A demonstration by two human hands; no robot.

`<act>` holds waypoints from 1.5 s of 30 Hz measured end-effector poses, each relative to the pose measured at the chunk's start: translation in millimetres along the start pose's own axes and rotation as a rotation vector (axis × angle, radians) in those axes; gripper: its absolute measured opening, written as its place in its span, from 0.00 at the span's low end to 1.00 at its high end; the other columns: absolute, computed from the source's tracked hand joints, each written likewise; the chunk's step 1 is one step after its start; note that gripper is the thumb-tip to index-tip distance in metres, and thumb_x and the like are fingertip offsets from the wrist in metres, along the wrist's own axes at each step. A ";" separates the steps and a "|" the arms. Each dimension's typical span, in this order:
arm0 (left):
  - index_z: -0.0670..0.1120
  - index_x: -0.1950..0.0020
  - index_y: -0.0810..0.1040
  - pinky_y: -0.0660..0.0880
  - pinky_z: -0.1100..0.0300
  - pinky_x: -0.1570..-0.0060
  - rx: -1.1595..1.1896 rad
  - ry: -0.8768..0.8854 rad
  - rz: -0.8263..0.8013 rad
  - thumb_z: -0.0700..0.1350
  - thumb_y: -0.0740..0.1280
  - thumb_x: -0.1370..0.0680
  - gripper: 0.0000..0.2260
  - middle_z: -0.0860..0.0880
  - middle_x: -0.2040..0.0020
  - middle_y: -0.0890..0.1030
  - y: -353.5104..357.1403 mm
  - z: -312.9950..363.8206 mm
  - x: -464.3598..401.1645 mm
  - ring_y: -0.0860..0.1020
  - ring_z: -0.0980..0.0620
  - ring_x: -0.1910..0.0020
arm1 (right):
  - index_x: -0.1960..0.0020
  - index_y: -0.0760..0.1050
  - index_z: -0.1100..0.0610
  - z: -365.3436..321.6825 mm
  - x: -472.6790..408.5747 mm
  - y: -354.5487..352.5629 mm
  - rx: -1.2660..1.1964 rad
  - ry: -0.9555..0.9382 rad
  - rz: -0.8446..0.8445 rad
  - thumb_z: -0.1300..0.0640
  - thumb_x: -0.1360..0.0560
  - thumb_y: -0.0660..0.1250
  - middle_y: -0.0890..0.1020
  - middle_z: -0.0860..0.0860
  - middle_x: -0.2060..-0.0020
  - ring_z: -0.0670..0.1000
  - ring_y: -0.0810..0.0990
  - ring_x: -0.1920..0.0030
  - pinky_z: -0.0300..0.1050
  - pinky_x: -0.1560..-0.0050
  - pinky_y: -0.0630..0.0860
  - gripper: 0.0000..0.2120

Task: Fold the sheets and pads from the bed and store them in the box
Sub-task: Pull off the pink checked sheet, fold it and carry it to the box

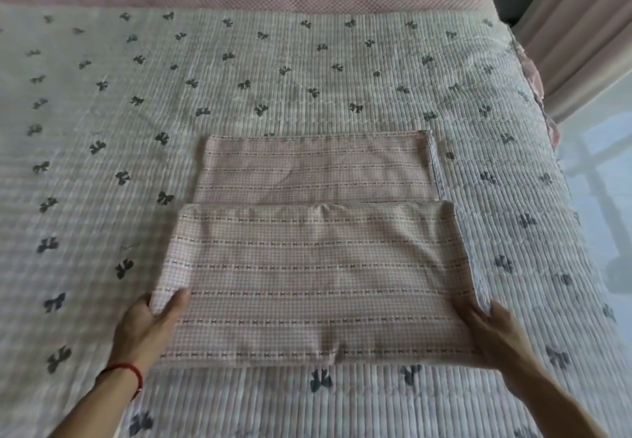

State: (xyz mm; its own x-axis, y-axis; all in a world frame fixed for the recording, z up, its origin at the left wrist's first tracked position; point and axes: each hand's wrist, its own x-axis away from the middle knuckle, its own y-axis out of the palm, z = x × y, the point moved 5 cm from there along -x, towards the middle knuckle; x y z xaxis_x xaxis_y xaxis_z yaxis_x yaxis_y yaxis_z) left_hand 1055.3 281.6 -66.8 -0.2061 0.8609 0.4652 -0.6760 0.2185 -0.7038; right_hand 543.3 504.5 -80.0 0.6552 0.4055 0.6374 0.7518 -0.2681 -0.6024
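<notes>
Both hands grip the sheet on the bed: left hand pinches its left edge, right hand holds the right (likely squaring the fold). Second folded sheet lies just behind.

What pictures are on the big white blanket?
Little dark grey bows, scattered across the ribbed white bed pad; the head view shows them.

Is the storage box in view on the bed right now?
No, only the folded pink sheet, held by the left hand and right hand, lies on the bow-print pad.
</notes>
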 end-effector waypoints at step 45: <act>0.62 0.37 0.74 0.76 0.44 0.45 0.387 -0.206 -0.370 0.43 0.81 0.33 0.29 0.54 0.39 0.78 -82.3 -51.3 109.5 0.79 0.43 0.42 | 0.37 0.74 0.48 58.3 139.8 -49.1 -0.322 0.073 -0.100 0.47 0.41 0.85 0.84 0.62 0.63 0.58 0.83 0.65 0.46 0.65 0.78 0.36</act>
State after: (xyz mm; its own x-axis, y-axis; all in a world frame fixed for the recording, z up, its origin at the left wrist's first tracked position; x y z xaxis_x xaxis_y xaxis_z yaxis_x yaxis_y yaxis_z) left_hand 1124.7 381.4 14.5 -0.0135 0.6434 0.7654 -0.9312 0.2707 -0.2440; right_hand 593.7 625.3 10.7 0.5719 0.3828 0.7256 0.7895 -0.4969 -0.3602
